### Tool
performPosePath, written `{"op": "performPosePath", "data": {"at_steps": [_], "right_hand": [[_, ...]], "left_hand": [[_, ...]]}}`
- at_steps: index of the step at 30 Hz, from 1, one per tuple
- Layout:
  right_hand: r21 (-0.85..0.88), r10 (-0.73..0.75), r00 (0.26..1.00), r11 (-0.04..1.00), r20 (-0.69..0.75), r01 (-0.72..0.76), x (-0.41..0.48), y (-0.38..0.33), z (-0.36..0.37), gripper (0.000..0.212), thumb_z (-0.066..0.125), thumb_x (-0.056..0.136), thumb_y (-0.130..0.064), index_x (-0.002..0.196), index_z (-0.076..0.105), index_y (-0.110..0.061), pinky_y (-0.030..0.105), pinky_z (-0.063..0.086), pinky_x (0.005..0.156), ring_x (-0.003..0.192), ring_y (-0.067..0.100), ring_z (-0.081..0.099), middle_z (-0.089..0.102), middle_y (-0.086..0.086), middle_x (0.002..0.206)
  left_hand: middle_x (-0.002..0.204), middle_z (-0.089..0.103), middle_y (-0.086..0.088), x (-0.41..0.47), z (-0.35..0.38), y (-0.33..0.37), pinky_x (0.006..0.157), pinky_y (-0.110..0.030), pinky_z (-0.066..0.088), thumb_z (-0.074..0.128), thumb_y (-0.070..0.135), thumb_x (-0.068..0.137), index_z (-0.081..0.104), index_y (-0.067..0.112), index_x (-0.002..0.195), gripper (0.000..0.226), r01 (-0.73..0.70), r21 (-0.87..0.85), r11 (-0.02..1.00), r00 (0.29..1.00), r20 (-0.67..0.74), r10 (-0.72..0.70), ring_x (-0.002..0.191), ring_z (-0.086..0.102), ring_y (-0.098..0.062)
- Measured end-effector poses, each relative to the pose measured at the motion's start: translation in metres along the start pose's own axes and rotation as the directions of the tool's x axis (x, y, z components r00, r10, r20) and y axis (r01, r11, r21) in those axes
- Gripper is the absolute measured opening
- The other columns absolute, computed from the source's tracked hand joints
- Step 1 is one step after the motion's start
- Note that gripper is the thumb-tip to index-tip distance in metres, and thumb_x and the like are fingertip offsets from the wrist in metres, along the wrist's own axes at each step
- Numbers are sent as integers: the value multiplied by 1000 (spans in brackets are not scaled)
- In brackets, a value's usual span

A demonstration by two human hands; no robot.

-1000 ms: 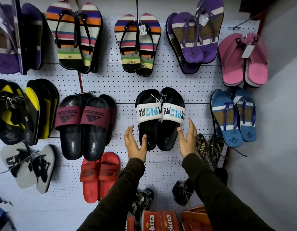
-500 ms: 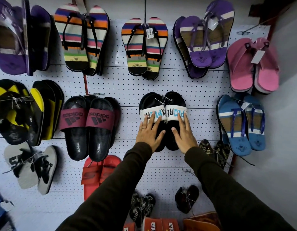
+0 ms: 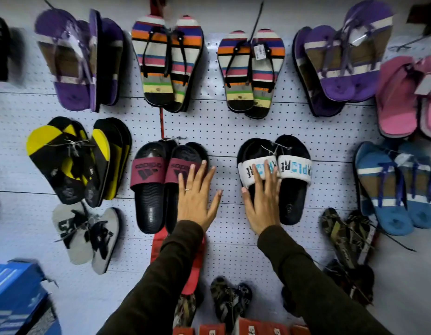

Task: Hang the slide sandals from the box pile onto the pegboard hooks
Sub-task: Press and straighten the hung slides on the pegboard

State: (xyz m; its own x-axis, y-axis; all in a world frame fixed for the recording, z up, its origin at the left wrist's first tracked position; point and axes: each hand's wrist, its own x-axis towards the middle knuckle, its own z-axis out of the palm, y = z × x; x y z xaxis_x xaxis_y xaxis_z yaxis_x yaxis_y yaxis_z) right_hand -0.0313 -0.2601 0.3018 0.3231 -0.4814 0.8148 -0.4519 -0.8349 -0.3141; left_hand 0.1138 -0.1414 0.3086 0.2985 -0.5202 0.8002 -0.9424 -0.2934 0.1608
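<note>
— While the right hand (image 3: 261, 201) lies flat and spread on the white-strapped black slides (image 3: 275, 175), gripping nothing, what step is this?
— Settling a hung pair, seemingly. The left hand (image 3: 197, 199), at its nine o'clock, presses open-palmed on the pegboard (image 3: 221, 126) beside the maroon-strapped Adidas slides (image 3: 166, 180).
— Next?
— Likely fetching another pair from the boxes (image 3: 233, 328) at six o'clock.

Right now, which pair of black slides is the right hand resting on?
The white-banded pair with blue lettering; the right hand lies on its left slide. The maroon-banded pair sits under the left hand.

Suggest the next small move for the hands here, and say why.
Probably lift both hands off and reach down for another pair. The white-strapped black slides already hang on the pegboard; the right hand lies flat on them, the left hand flat beside the maroon-strapped slides, neither holding anything.
</note>
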Motion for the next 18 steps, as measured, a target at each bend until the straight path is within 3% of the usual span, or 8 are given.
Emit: {"op": "performPosePath", "data": {"at_steps": [6,9,14,18], "right_hand": [[72,-215,964,976,158,205,3,-84,55,68,37,100,-50,160,13,-28,40,7,128,158,23,-11,-4,-2,170],[55,-287,929,958,232,282,2,-107,76,67,39,100,-47,160,17,-26,45,14,128,158,25,-7,1,-1,171],[-29,-262,911,958,319,286,6,-115,96,68,40,99,-44,160,18,-24,48,19,126,158,28,-4,3,0,170],[-71,-193,900,969,390,238,13,-113,105,75,46,96,-41,161,12,-25,46,22,126,158,29,-7,-4,-1,170]], "left_hand": [[165,13,0,-18,-34,-91,123,-43,-11,28,56,94,23,26,152,66,160,47,986,985,-70,-156,154,1,-21],[164,14,-1,-22,-40,-120,122,-41,-13,29,63,89,22,27,152,73,166,55,985,986,-7,-166,154,2,-22],[165,7,0,-16,-37,-142,125,-49,9,29,74,81,13,26,155,89,92,19,996,984,149,-93,153,3,-25],[166,0,0,-5,-27,-147,124,-48,13,24,74,80,6,26,155,91,125,-4,992,961,248,-120,153,0,-28]]}}
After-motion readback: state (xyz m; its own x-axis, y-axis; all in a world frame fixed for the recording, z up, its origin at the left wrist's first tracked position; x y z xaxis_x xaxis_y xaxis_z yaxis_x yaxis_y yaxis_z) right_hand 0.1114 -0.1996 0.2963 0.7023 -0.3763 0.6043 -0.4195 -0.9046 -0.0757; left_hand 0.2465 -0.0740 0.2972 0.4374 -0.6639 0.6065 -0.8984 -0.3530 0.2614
